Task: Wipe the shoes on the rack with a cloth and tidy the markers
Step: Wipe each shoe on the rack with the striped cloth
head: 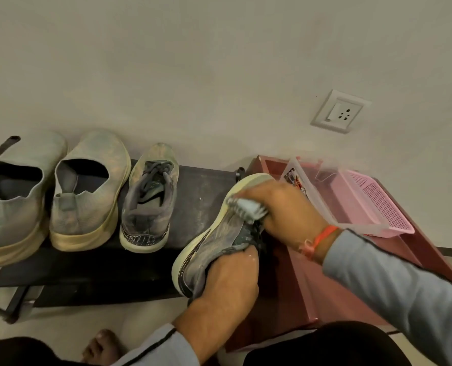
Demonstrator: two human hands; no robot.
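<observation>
My left hand (228, 283) grips the heel end of a dusty grey sneaker (214, 241), which is tilted on its side above the right end of the black shoe rack (203, 191). My right hand (285, 207) holds a pale blue-and-white cloth (246, 207) pressed against the sneaker's upper near the toe. The sneaker's mate (149, 199) stands on the rack to the left. Two pale slip-on shoes (90, 191) (16, 196) stand further left. No markers are plainly visible.
A clear plastic tray (325, 207) and a pink mesh basket (378, 204) sit on a maroon cabinet (298, 286) right of the rack. A wall socket (338, 112) is above. My bare foot (100, 350) rests on the floor below.
</observation>
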